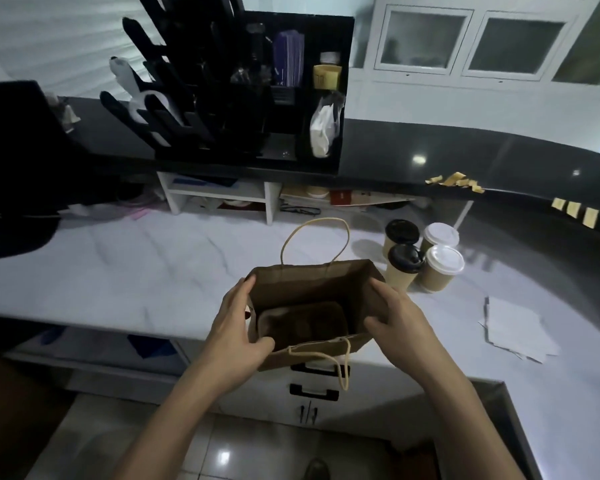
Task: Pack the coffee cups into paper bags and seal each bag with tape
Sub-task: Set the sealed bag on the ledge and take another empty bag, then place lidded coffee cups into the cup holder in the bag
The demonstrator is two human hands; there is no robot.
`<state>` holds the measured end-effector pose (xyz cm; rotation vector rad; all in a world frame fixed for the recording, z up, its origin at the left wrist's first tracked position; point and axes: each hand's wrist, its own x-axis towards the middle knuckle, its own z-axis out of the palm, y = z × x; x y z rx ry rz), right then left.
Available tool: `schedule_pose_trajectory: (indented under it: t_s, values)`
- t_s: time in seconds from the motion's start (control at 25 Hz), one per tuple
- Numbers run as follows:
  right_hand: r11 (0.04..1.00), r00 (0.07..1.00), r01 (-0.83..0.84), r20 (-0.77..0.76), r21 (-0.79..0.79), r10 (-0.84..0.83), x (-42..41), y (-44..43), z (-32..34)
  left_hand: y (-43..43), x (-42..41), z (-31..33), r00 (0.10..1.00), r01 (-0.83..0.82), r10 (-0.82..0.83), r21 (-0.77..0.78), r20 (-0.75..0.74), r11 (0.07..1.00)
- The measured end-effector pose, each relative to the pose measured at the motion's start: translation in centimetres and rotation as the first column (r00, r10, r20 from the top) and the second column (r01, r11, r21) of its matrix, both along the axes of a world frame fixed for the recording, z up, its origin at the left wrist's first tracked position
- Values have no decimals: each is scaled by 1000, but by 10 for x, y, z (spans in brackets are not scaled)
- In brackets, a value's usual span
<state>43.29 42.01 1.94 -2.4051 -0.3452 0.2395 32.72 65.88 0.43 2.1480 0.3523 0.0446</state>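
Observation:
A brown paper bag (302, 285) with twine handles stands open on the white marble counter (136, 278) at its front edge. My left hand (236, 330) grips the bag's left wall, thumb at the near rim. My right hand (395, 317) grips the right wall, thumb inside. A dark cardboard insert lies at the bag's bottom. Several lidded paper coffee cups stand just right of the bag: two with black lids (404, 263) and two with white lids (442, 266). Short strips of tan tape (574, 211) hang from the black ledge at the right.
A black organiser (257, 98) with lids, sleeves and napkins stands on the raised dark ledge behind. More tape scraps (456, 181) lie on that ledge. White papers (516, 327) lie at the right. A dark monitor (14, 143) is at the left. Drawers sit below the counter.

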Motion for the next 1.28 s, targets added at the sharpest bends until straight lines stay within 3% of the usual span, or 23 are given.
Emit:
schedule_pose_trajectory:
  t_s: [0.24, 0.52, 0.88, 1.28]
  values:
    - [999, 999, -31, -12, 41, 32, 56, 12, -7, 11, 52, 1, 999, -35, 36, 31, -22, 999]
    - [994, 999, -47, 0, 99, 48, 101, 21, -9, 11, 108, -4, 993, -116, 116, -36, 13, 993]
    - [993, 997, -65, -26, 101, 68, 136, 38, -6, 33, 145, -11, 996, -92, 92, 2, -3, 996]
    - [998, 997, 29, -69, 59, -25, 173, 68, -7, 81, 213, -24, 1000, 1, -1, -5, 4, 1000]
